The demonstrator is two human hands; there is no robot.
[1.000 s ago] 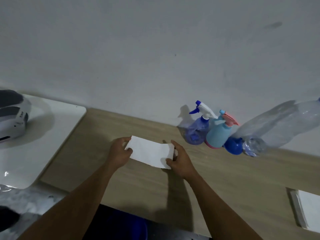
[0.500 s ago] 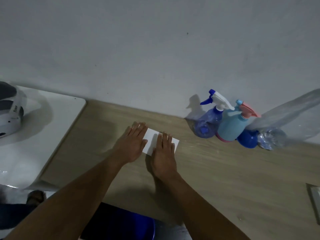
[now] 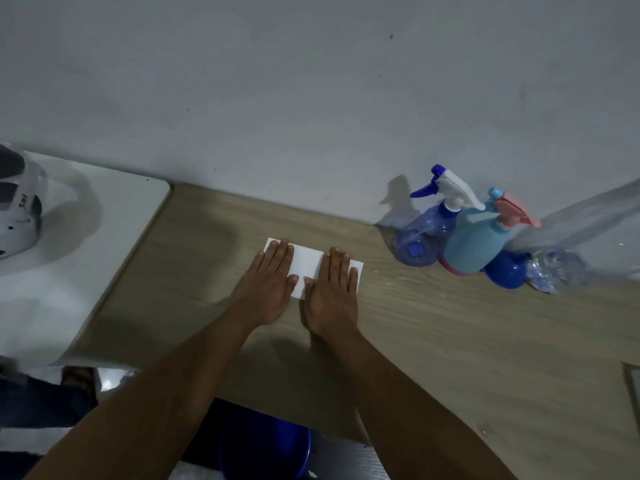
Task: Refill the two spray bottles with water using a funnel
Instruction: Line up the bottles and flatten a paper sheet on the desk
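A white sheet of paper [image 3: 306, 265] lies flat on the wooden table [image 3: 433, 341]. My left hand [image 3: 268, 284] and my right hand [image 3: 332, 289] rest palm down on it, fingers straight, side by side. Against the wall at the right stand a clear blue spray bottle [image 3: 424, 237] with a white and blue trigger and a light blue spray bottle [image 3: 476, 240] with a pink trigger. A blue funnel [image 3: 505, 271] sits just right of them. A large clear plastic water bottle [image 3: 581, 237] leans beside the funnel.
A white table [image 3: 69, 271] adjoins on the left, with a white and grey helmet [image 3: 17, 206] on it. A blue bucket [image 3: 266, 448] shows below the table's front edge. A flat pale object [image 3: 632, 389] lies at the right edge.
My hands held the paper up by its ends a second ago. They have laid it on the table and now press flat on it. The view has shifted left.
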